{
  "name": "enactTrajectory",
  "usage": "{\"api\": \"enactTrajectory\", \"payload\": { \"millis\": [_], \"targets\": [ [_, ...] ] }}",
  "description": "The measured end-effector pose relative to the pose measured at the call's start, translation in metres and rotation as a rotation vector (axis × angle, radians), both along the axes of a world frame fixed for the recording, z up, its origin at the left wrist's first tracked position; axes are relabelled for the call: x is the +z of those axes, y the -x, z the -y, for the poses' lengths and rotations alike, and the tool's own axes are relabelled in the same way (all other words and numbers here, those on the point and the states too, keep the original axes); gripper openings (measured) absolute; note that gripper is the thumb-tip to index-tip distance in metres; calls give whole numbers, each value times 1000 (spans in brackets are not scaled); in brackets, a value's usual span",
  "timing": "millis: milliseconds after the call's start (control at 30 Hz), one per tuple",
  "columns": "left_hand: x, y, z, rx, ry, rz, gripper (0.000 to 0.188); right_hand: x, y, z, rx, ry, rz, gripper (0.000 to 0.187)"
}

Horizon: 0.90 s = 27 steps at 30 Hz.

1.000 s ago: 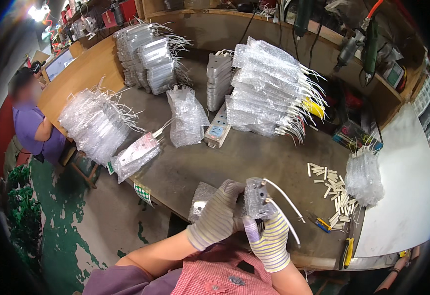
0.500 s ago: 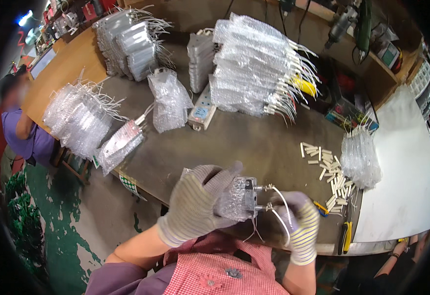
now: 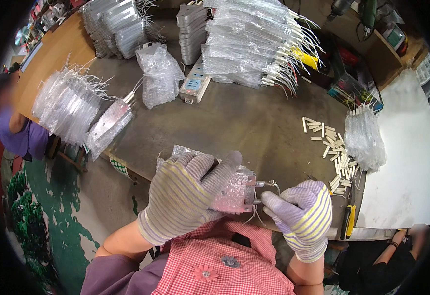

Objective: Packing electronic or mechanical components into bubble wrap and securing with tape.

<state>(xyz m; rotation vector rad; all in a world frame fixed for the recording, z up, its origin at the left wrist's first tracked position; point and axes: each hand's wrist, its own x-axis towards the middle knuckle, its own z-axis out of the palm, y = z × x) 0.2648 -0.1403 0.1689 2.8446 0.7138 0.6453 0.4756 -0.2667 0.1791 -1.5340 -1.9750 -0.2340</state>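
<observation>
In my gloved left hand [image 3: 183, 194] lies a flat metal block wrapped in bubble wrap [image 3: 233, 191]; the fingers lie over its top. Two metal terminals stick out of its right end, and the upper terminal [image 3: 268, 184] carries a white wire. My gloved right hand [image 3: 301, 214] is closed in a pinch at the lower terminal, with thumb and fingertips against the white wire [image 3: 277, 189] there. The fingertips hide most of that lower joint. Thin pale leads hang below the block's end.
Bubble-wrapped stacks [image 3: 247, 42] with wires stand at the back, beside a power strip [image 3: 195, 83]. More wrapped pieces [image 3: 67, 105] lie left. White tubes [image 3: 340, 160], a wrapped bundle [image 3: 364, 140] and yellow-black pliers [image 3: 347, 222] lie right. A person [image 3: 21, 123] sits far left; another [image 3: 379, 265] is lower right.
My right hand has come in to the lower terminal and pinched there. My left hand and the block have shifted slightly; the block now shows a pinkish upper face. The view has tilted downward.
</observation>
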Motion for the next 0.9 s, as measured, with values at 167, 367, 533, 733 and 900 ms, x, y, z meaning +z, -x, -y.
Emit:
{"api": "enactTrajectory", "payload": {
  "millis": [167, 367, 533, 733, 900],
  "targets": [
    [-7, 1, -1, -35, -105, 34, 82, -9, 7, 2, -67, 186, 46, 19],
    [-12, 2, 4, -27, -142, 37, 72, -23, 7, 11, -93, 196, -292, 16],
    [-13, 1, 3, -51, -185, 77, 65, -11, 1, 17, -235, 214, -881, 10],
    [-13, 2, 5, -13, -215, -4, 56, -9, 8, 18, -236, 302, -875, 12],
    [-12, 1, 2, 63, -185, 2, 52, -16, 5, 20, -220, 317, -938, 8]
  ]
}}
